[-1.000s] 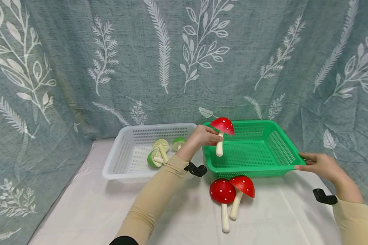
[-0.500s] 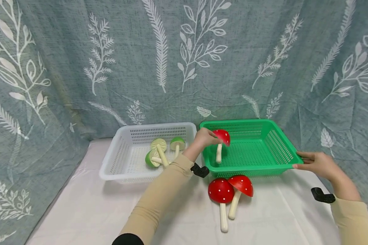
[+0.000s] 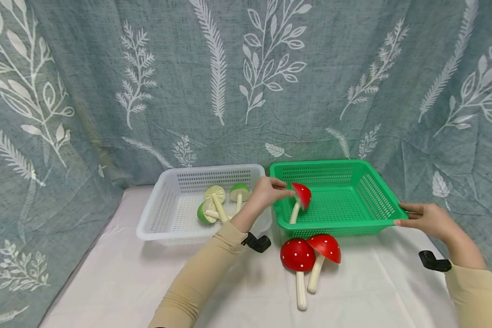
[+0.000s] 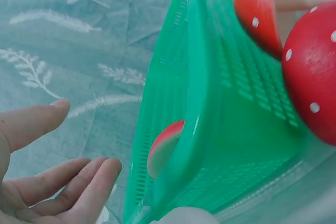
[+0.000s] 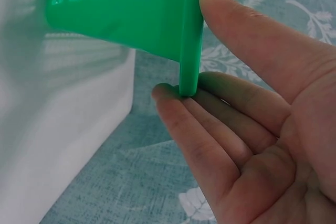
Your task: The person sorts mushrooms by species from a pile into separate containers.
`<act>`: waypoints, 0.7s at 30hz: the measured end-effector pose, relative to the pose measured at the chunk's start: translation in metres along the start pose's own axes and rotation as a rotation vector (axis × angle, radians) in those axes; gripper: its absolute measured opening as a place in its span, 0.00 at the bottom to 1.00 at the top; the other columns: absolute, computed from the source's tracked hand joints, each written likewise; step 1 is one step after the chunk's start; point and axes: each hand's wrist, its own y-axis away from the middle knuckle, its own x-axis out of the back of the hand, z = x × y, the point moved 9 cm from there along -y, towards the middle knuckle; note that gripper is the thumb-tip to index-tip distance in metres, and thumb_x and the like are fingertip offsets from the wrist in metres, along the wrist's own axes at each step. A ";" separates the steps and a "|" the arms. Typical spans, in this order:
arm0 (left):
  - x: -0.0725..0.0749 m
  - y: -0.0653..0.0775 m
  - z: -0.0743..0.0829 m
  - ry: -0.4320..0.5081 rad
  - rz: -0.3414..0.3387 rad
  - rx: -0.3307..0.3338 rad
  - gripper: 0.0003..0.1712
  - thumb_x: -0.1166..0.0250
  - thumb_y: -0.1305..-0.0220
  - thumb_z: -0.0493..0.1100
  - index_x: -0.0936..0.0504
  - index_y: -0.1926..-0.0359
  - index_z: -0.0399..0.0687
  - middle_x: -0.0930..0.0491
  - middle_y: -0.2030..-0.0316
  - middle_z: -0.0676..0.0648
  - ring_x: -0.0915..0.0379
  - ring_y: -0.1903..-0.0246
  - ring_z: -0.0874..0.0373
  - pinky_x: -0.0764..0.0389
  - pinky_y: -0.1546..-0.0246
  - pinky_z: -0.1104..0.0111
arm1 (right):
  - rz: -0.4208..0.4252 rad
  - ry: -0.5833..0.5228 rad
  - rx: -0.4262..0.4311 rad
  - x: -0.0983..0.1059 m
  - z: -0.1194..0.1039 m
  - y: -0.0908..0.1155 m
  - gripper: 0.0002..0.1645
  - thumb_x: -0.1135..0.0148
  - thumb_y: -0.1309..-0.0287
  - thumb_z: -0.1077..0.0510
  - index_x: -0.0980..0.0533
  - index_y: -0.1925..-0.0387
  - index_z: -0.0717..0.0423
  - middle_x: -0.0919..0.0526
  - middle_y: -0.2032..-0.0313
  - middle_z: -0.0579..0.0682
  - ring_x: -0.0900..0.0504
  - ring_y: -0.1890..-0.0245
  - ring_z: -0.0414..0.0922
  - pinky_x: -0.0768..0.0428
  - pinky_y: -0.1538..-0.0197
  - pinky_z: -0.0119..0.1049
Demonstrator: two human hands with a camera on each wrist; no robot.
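A red toy mushroom [image 3: 304,195] with white dots leans inside the left end of the green basket [image 3: 336,228]. My left hand [image 3: 266,193] hovers over the basket's left rim with its fingertips by the mushroom cap. In the left wrist view, the left hand's thumb and fingers [image 4: 86,187] are apart with nothing between them, and the basket hides most of the mushroom. My right hand [image 3: 430,221] grips the basket's near right corner, thumb on one side of the rim and fingers on the other, as the right wrist view shows.
A white basket [image 3: 151,228] with several green-capped toy mushrooms [image 3: 207,212] stands left of the green one. Two more red mushrooms, one dark red [image 3: 297,255] and one brighter [image 3: 325,248], lie on the white cloth before the green basket. A patterned curtain [image 3: 229,91] hangs behind.
My left hand has lowered the red mushroom into the green basket, let go of it and drawn slightly left. The mushroom now tilts. My right hand has stayed at the basket corner.
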 end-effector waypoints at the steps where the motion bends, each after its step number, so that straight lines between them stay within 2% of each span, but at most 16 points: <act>1: 0.000 0.004 0.000 0.011 -0.007 -0.006 0.24 0.29 0.46 0.49 0.18 0.49 0.45 0.18 0.54 0.45 0.21 0.56 0.53 0.19 0.59 0.65 | -0.005 -0.001 -0.003 0.000 0.000 0.000 0.55 0.38 0.45 0.34 0.43 0.32 0.69 0.30 0.44 0.72 0.32 0.43 0.72 0.25 0.53 0.63; 9: -0.002 0.030 0.004 0.040 -0.024 -0.084 0.20 0.27 0.47 0.48 0.16 0.54 0.45 0.17 0.60 0.46 0.21 0.61 0.56 0.19 0.61 0.66 | -0.011 -0.004 -0.014 0.001 0.000 0.000 0.55 0.38 0.46 0.34 0.43 0.32 0.69 0.29 0.44 0.72 0.33 0.43 0.72 0.25 0.53 0.63; 16: -0.004 0.050 0.003 0.042 -0.041 -0.105 0.16 0.27 0.48 0.47 0.15 0.58 0.48 0.16 0.65 0.49 0.22 0.65 0.60 0.21 0.65 0.69 | -0.016 0.005 -0.010 0.001 -0.001 0.000 0.55 0.38 0.45 0.34 0.43 0.32 0.69 0.29 0.44 0.73 0.33 0.43 0.73 0.25 0.53 0.64; 21: -0.010 0.060 -0.004 0.057 -0.063 -0.101 0.15 0.26 0.49 0.47 0.15 0.60 0.48 0.16 0.67 0.51 0.22 0.68 0.62 0.22 0.66 0.69 | -0.014 0.007 -0.005 0.002 -0.002 0.002 0.55 0.39 0.45 0.34 0.43 0.32 0.69 0.30 0.44 0.73 0.32 0.43 0.72 0.26 0.53 0.64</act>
